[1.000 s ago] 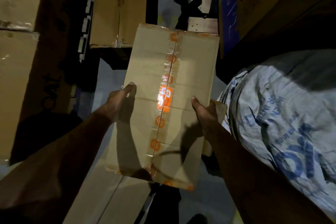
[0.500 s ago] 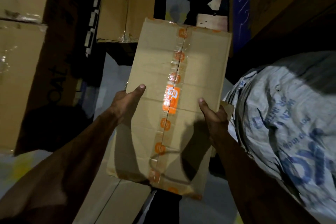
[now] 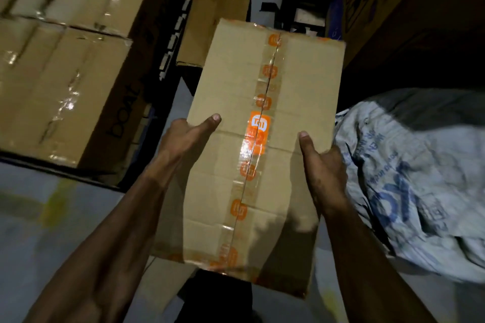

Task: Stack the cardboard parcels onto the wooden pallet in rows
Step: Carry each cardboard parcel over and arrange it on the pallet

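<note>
Big change first: the stack of taped cartons (image 3: 65,81) has swung into view at nine o'clock and now fills that whole side, where a second ago only its edge showed. We read that as us turning toward the stacking spot, carrying as we go. No wooden pallet shows plainly, though; the dark base under that stack could be one, and we cannot tell.

The parcel (image 3: 262,144) itself sits dead centre, off the floor, its orange-printed tape seam running from twelve down to six. It has come closer to us and looms larger than before, tilted slightly with the far end toward one o'clock.

Now the grip: the left hand (image 3: 183,139) clamps the parcel's nine o'clock edge, thumb laid flat on top; the right hand (image 3: 325,168) does the same on the three o'clock edge. Both were there a second ago, and neither has let go. The fingers underneath are hidden.

So it's mid-carry, we judge, with nothing set down yet.

The room: a grey woven sack (image 3: 414,178) printed in blue bulges at three to four o'clock, just beside the right hand. A smaller carton (image 3: 210,23) stands at twelve. The pale concrete floor (image 3: 39,231) shows at seven and eight o'clock, with a faint yellow mark. Lighting is dim.
</note>
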`<action>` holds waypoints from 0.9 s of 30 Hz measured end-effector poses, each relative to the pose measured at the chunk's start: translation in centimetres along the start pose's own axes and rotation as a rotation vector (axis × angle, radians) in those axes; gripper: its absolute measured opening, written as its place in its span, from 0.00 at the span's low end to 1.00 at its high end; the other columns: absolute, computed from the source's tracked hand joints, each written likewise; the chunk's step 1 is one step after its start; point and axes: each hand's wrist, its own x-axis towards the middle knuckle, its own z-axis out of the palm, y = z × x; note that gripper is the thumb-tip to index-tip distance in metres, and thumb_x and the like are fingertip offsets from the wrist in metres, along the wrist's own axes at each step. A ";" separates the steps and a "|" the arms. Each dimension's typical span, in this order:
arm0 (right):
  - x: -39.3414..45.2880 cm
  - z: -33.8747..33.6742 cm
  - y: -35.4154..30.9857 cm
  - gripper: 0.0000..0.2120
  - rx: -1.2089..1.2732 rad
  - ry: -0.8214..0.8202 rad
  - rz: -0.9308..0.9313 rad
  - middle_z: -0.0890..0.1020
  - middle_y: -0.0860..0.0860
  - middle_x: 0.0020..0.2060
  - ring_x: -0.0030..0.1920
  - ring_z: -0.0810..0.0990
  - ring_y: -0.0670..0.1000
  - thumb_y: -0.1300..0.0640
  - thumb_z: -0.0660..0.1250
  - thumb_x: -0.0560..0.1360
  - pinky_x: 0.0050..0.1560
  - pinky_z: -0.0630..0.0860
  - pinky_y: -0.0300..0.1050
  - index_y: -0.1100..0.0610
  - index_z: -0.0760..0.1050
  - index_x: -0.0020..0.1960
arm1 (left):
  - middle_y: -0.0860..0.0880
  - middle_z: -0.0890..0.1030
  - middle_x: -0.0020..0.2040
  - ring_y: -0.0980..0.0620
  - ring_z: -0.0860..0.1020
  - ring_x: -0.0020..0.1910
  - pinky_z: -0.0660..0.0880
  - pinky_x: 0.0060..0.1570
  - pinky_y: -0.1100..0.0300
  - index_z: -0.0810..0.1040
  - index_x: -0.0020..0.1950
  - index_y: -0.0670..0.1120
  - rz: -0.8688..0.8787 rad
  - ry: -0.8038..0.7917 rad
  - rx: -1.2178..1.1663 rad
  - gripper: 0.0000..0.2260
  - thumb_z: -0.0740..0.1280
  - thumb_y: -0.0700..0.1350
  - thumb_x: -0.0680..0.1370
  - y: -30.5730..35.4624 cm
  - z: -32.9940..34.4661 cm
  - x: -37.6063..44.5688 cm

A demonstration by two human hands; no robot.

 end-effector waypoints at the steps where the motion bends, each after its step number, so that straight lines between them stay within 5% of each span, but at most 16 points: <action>1: -1.8 -1.0 0.2 0.37 -0.014 0.005 -0.009 0.81 0.54 0.60 0.60 0.78 0.60 0.26 0.63 0.69 0.62 0.74 0.55 0.52 0.73 0.66 | 0.44 0.85 0.45 0.39 0.83 0.47 0.80 0.48 0.49 0.84 0.48 0.48 0.010 0.013 0.001 0.39 0.68 0.80 0.57 -0.3 -1.0 -2.1; 4: -7.4 -3.7 1.1 0.38 -0.042 0.017 -0.056 0.80 0.57 0.61 0.60 0.78 0.62 0.26 0.63 0.68 0.62 0.74 0.57 0.53 0.73 0.65 | 0.43 0.83 0.46 0.39 0.82 0.49 0.79 0.49 0.48 0.81 0.46 0.47 0.045 0.006 0.058 0.38 0.66 0.80 0.59 -1.8 -4.2 -8.4; 8: -15.2 -7.3 3.4 0.39 -0.026 0.016 -0.143 0.79 0.58 0.62 0.61 0.77 0.63 0.26 0.63 0.69 0.62 0.73 0.55 0.57 0.73 0.66 | 0.47 0.83 0.51 0.44 0.80 0.49 0.78 0.49 0.51 0.82 0.56 0.47 0.081 0.036 0.045 0.42 0.64 0.80 0.60 -4.7 -7.7 -17.6; 12: -23.0 -10.2 5.2 0.39 -0.033 0.017 -0.248 0.79 0.59 0.61 0.62 0.76 0.63 0.27 0.64 0.70 0.61 0.73 0.53 0.58 0.74 0.65 | 0.51 0.81 0.45 0.50 0.80 0.45 0.74 0.39 0.61 0.80 0.49 0.49 0.103 0.098 -0.054 0.26 0.68 0.71 0.70 -8.3 -11.2 -26.6; 16: -30.2 -11.5 5.8 0.45 -0.090 -0.032 -0.263 0.77 0.62 0.64 0.64 0.74 0.64 0.25 0.61 0.68 0.63 0.70 0.55 0.60 0.70 0.69 | 0.46 0.83 0.52 0.43 0.80 0.50 0.79 0.53 0.47 0.81 0.57 0.45 0.042 0.159 -0.072 0.40 0.66 0.77 0.63 -11.8 -15.4 -33.3; 19: -35.1 -11.3 5.9 0.41 -0.116 -0.074 -0.283 0.77 0.62 0.64 0.64 0.74 0.65 0.27 0.61 0.71 0.61 0.70 0.54 0.60 0.71 0.67 | 0.44 0.82 0.53 0.42 0.79 0.52 0.78 0.53 0.47 0.80 0.59 0.45 0.022 0.240 -0.036 0.38 0.65 0.76 0.67 -14.0 -18.8 -36.8; 24: -41.0 -8.7 5.4 0.41 -0.084 -0.093 -0.350 0.79 0.62 0.61 0.62 0.76 0.64 0.25 0.61 0.69 0.59 0.72 0.53 0.59 0.76 0.64 | 0.45 0.83 0.51 0.40 0.81 0.50 0.78 0.55 0.44 0.82 0.56 0.46 -0.007 0.293 -0.033 0.44 0.61 0.81 0.59 -17.8 -24.2 -39.6; 27: -44.1 -5.5 4.7 0.42 -0.119 -0.119 -0.368 0.80 0.60 0.60 0.60 0.78 0.63 0.24 0.60 0.68 0.54 0.72 0.51 0.58 0.76 0.63 | 0.44 0.83 0.52 0.39 0.80 0.52 0.78 0.54 0.47 0.81 0.57 0.44 -0.024 0.370 -0.022 0.39 0.63 0.77 0.66 -21.0 -27.5 -39.9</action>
